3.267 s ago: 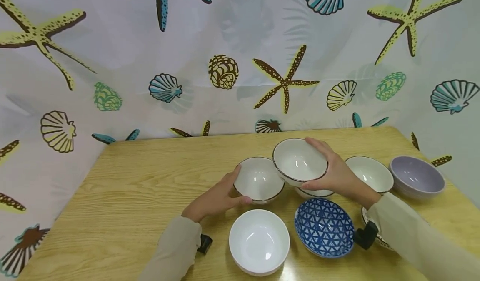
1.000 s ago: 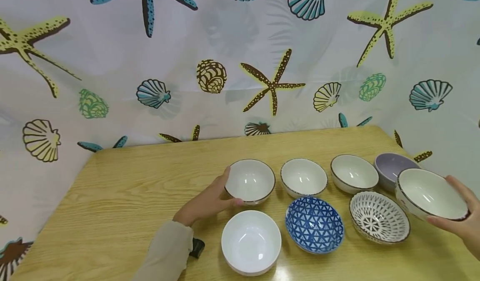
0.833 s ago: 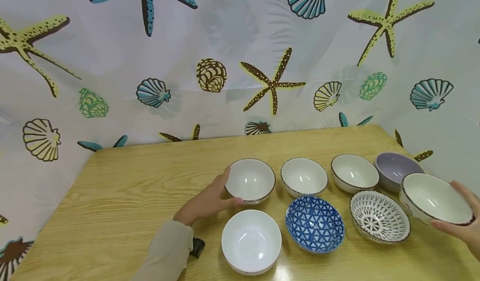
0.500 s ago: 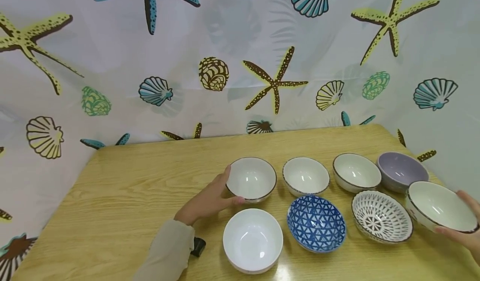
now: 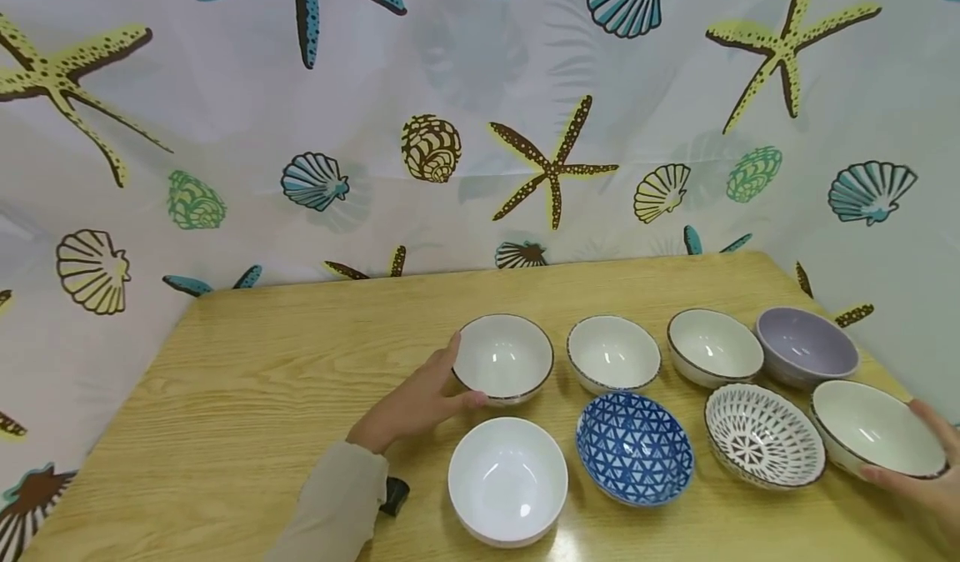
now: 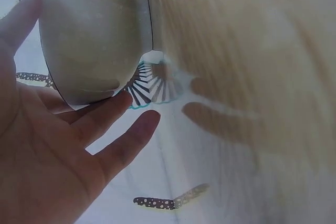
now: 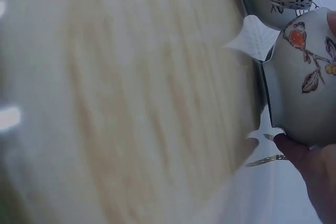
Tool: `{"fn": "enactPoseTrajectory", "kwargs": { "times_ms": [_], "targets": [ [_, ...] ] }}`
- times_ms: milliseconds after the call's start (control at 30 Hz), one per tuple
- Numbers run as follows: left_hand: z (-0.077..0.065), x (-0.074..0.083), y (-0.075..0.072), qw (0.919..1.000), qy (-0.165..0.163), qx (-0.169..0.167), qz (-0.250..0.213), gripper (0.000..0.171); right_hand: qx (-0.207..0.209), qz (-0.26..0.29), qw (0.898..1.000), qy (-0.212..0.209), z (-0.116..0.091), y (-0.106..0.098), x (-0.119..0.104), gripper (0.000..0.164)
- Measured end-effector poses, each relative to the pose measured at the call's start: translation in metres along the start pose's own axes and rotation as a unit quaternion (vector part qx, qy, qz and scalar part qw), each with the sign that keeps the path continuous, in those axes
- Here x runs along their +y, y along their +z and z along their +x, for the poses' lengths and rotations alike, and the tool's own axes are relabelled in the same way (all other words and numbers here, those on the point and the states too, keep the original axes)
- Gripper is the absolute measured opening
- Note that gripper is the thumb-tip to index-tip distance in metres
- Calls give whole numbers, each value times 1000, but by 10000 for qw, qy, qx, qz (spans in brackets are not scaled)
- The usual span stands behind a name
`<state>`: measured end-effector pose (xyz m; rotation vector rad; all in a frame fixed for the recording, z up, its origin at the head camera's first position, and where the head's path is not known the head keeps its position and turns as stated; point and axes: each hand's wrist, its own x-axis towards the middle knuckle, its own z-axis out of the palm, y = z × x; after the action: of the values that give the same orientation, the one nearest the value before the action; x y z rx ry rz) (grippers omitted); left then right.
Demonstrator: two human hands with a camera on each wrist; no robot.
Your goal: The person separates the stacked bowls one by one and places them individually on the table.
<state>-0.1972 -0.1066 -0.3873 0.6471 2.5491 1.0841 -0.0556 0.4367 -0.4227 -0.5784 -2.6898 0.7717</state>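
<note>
My left hand (image 5: 416, 399) holds the left side of a white, dark-rimmed bowl (image 5: 504, 358), which stands on the table (image 5: 262, 429). In the left wrist view, this bowl's outer wall (image 6: 89, 35) lies between thumb and fingers. At the far right, my right hand (image 5: 926, 479) grips another dark-rimmed white bowl (image 5: 873, 429) by its right side, low at the table top. Orange flowers and leaves decorate this bowl's outside (image 7: 296, 95) in the right wrist view. Immediately left of it sits a bowl with black-and-white patterning (image 5: 765, 437).
A plain white bowl (image 5: 507, 483) and a blue triangle-patterned bowl (image 5: 635, 449) stand in the front row. Behind are two smaller white bowls, one central (image 5: 613, 353) and one farther right (image 5: 715, 347), then a purple bowl (image 5: 806, 345). A shell-print cloth (image 5: 450, 228) hangs behind the table.
My right hand has carried the floral bowl from beside the left-held bowl to the far right, then lowered it beside the black-and-white bowl. My left hand keeps its place.
</note>
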Motion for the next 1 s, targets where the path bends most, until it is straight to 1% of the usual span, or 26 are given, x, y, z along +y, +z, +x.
{"fn": "enactPoseTrajectory", "kwargs": {
  "times_ms": [67, 133, 200, 233, 333, 433, 600, 700, 833, 933, 1000],
  "targets": [
    [-1, -1, 1, 10000, -35, 3, -56, 109, -21, 141, 9999, -46, -2, 2, 3, 105],
    [-2, -1, 2, 10000, -56, -12, -59, 109, 38, 341, 9992, -182, -4, 4, 7, 103],
    [-3, 0, 1, 10000, -21, -17, -16, 108, 91, 558, 9979, -305, -5, 6, 13, 103],
    [-3, 0, 1, 10000, -27, -18, 6, 107, 99, 615, 9976, -300, -3, 7, 14, 102],
    [-3, 1, -1, 10000, -2, 11, 71, 106, 99, 534, 9983, -206, 4, 7, 13, 103],
    [-3, 1, -1, 10000, -47, 14, 56, 105, 83, 499, 9986, -143, 8, 7, 9, 102],
    [-4, -1, 1, 10000, -44, 22, 68, 103, 63, 637, 9977, -235, 9, 7, 12, 102],
    [-4, -1, 0, 9999, 22, 113, 30, 99, 123, 658, 9971, -370, 13, 6, 16, 102],
    [-4, -1, -3, 9997, 71, 234, -62, 92, 211, 575, 9966, -548, 17, 8, 24, 103],
    [-5, -2, -6, 9996, 22, 267, -43, 88, -8, 391, 9981, -486, 23, 7, 32, 108],
    [-6, -4, -9, 9996, -17, 263, -43, 87, -76, 342, 9979, -544, 31, 8, 44, 107]
  ]
}}
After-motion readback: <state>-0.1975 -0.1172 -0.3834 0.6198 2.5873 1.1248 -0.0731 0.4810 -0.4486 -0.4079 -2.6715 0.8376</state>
